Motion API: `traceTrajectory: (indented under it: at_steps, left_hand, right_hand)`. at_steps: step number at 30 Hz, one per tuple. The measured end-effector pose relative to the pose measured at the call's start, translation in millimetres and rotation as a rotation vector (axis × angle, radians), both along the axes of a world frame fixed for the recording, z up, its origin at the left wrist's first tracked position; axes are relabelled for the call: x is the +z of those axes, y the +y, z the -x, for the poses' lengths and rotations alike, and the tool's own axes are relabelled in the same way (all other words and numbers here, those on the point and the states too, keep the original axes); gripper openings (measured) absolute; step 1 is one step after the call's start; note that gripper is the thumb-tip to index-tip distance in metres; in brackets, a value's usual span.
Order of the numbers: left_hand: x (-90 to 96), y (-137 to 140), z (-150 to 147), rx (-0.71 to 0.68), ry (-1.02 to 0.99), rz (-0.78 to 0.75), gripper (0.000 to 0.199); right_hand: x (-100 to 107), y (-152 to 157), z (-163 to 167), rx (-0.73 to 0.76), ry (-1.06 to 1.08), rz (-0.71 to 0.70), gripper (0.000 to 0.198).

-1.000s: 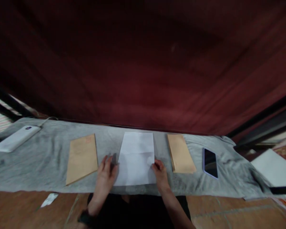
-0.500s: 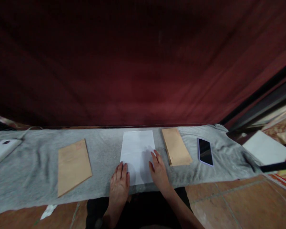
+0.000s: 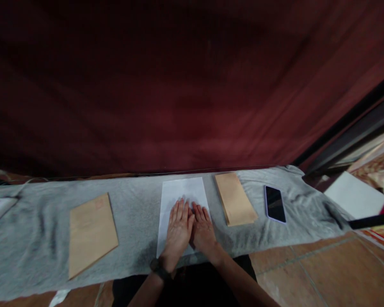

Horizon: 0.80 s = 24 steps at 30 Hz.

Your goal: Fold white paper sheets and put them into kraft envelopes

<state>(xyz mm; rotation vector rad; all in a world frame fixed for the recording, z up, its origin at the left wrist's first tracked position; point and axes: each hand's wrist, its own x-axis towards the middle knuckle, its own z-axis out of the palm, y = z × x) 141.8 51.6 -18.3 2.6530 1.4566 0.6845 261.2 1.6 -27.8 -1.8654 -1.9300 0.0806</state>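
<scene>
A white sheet of paper lies on the grey cloth in front of me. My left hand rests flat on its middle, fingers stretched toward the far edge, with a dark watch on the wrist. Beside it, my right hand also lies palm down on the paper, fingers out. The two hands touch or nearly touch at the thumbs. Right of the sheet is a stack of brown envelopes. Farther left on the cloth lies another brown envelope or small pile, set at a slant.
A phone with a purple edge lies right of the envelopes. At the far left sits a white device with a cord. The grey cloth runs along a dark red hanging cloth. Tiled floor shows in front.
Both hands have moved from the paper's near side edges to its middle, coming together. The view has shifted slightly; the envelopes and phone stay in place on the cloth.
</scene>
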Motion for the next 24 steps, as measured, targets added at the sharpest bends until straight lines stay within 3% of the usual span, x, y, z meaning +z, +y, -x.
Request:
traceTrajectory:
  at_steps: [4,11,16,24]
  left_hand:
    - [-2.7,39,-19,-0.032,0.023,0.085,0.056]
    - [-8.9,76,-8,0.046,0.109,0.069,0.055]
    - [-13.8,80,1,0.124,0.153,0.05,0.057]
    - [-16.4,87,29,0.205,0.049,0.028,0.062]
  right_hand:
    - [1,26,-10,-0.078,0.097,-0.049,0.047]
    - [6,78,-11,-0.058,0.007,0.007,0.047]
    - [-4,81,-10,-0.123,-0.063,0.007,0.052]
    - [-8,76,-37,-0.229,-0.096,-0.012,0.06]
